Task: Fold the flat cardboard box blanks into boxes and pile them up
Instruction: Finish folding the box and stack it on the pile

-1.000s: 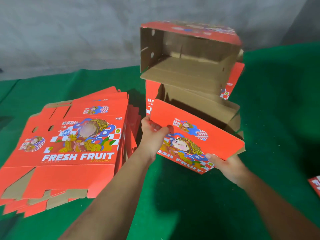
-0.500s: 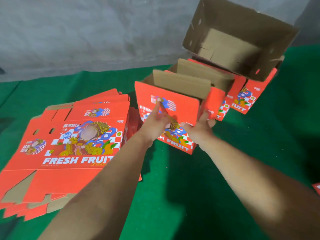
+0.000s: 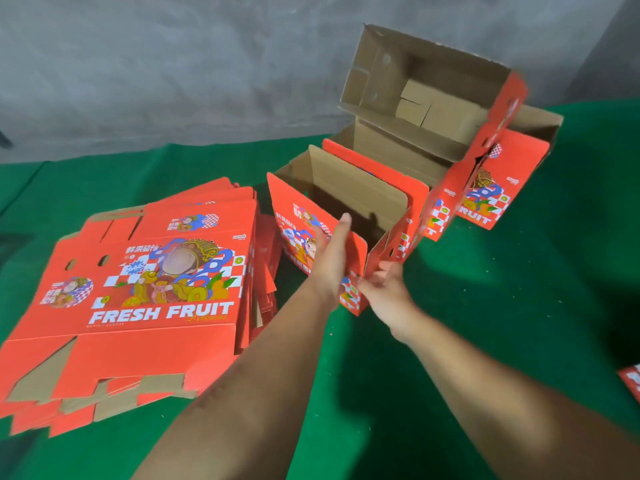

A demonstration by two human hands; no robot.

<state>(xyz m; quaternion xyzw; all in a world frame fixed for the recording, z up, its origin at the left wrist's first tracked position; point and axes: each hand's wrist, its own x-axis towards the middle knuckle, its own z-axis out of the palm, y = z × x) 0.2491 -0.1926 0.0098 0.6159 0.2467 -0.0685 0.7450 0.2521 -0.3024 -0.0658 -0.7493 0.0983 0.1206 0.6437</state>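
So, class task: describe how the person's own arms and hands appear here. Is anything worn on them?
Both forearms are bare to the frame's edge: no sleeves, gloves, watch or bands show. The left hand and right hand are bare too, with no rings visible on the fingers.

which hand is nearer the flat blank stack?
Left. The left hand lies flat against the front panel of the folded box, just right of the blank stack. The right hand holds that box's near right corner, farther from the stack.
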